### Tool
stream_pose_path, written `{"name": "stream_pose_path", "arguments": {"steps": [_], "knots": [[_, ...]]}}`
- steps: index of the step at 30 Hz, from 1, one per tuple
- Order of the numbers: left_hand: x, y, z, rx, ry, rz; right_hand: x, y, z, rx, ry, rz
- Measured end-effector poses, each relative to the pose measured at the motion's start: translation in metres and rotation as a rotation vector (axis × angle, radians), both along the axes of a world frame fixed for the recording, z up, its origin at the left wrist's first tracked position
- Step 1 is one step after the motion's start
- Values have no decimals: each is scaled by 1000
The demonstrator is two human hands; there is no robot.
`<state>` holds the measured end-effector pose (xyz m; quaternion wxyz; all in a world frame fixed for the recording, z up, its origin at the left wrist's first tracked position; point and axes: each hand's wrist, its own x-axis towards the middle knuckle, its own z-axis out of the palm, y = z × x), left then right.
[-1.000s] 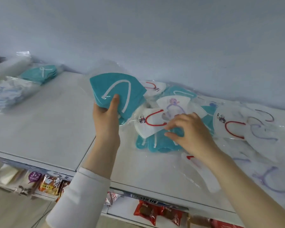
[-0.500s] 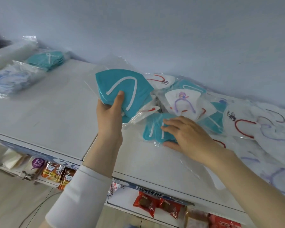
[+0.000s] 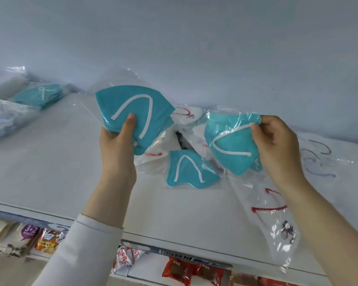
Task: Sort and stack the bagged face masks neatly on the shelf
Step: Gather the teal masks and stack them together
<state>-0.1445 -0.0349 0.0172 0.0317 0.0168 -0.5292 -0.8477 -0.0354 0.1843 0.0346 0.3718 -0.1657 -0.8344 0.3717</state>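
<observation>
left hand [image 3: 117,145]: raised over the shelf, thumb pressed flat on the front of the teal mask bundle [image 3: 132,108]; the other fingers were hidden behind it.
teal mask bundle: in clear bags, held upright above the shelf top [image 3: 50,162]; layered edges showed along its lower side, but the count could not be made out.
right hand [image 3: 277,139]: thumb and forefinger pinched the upper corner of the second teal mask [image 3: 229,149], the remaining fingers loosely curled.
second teal mask: bagged, hanging tilted from that pinch, clear of the shelf top; a sliver of teal showed behind it, too little to identify.
third teal mask [image 3: 188,170]: lay flat on the shelf top, between the two hands.
white masks [image 3: 187,114]: red loops, partly covered by the held bags; their prints were too small to read.
front-right bag [image 3: 277,207]: clear, red loops inside, overhanging the shelf's front edge; its mask was nearly lost against the white.
sorted teal stack [image 3: 40,96]: far left by the wall, blurred.
pale stack [image 3: 0,120]: just beside it, cut off by the left edge.
snack packets [image 3: 186,271]: on the level below, cut off at the bottom.
</observation>
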Motion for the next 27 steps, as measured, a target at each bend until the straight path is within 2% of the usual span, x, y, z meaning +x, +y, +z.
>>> {"name": "stream_pose_path", "arguments": {"steps": [2,7,9,11,13,16,21,24,27], "knots": [[3,8,-4,-30,-7,-42,0,11,2,-266,23,-66],[18,34,-19,-95,-37,-168,2,15,10,-1074,298,-37],[25,43,-24,-97,-49,-236,4,14,8,-1287,360,18],[31,51,-27,-104,-60,-296,5,10,3,-1400,379,86],[37,57,-27,-101,-61,-338,6,5,-2,-1411,390,120],[47,65,-24,-86,-29,-402,4,-5,-11,-1304,380,159],[59,69,-20,-58,52,-446,-2,-19,-25,-1076,212,-85],[62,68,-17,-39,103,-432,-4,-31,-27,-986,155,-89],[60,65,-19,-34,119,-388,-5,-44,-25,-997,112,-71]]}}
